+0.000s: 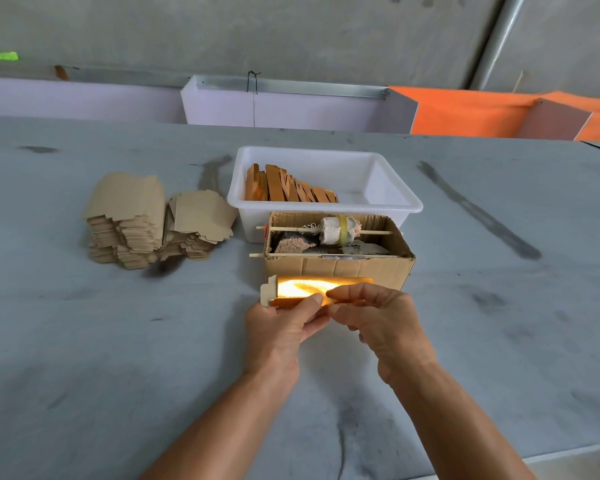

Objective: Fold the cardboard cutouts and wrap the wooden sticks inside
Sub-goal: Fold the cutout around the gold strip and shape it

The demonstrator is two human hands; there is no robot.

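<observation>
A partly folded cardboard cutout (269,291) with wooden sticks (305,289) inside is held just above the grey table (118,341) by both hands. It is gripped from below and the left by the left hand (281,327), whose thumb is pressed on the near edge of the sticks while its fingers are curled underneath. It is pinched from the right by the right hand (378,313), thumb and forefinger closed on the near flap. The cutout's left end tab sticks out past the left hand, and the sticks' upper face is brightly lit.

Just beyond the grip, nearly touching the cutout's far side, an open cardboard box (340,265) is seen, with thin skewers and a cloth-wrapped bundle (338,230) across its top. Behind that box, a white plastic tub (378,181) holds more sticks (288,185), leaning in a row. Further left of the grip, well apart, two stacks of flat cutouts (153,220) lie side by side.
</observation>
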